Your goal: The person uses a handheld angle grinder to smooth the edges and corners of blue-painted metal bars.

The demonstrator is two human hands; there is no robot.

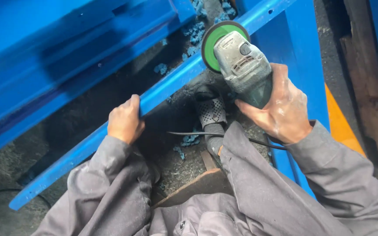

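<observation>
The right hand (pixel 281 109) is wrapped around the body of the angle grinder (pixel 241 65), probably heavy and rigid; the left hand (pixel 125 120) clamps the stiff blue steel bar (pixel 171 85).

Blue-painted steel bar (pixel 162 89); angle grinder (pixel 241 65) with grey-green body and green disc (pixel 213 41); grey sleeves (pixel 259 183); perforated black-grey shoe (pixel 211 111).
</observation>
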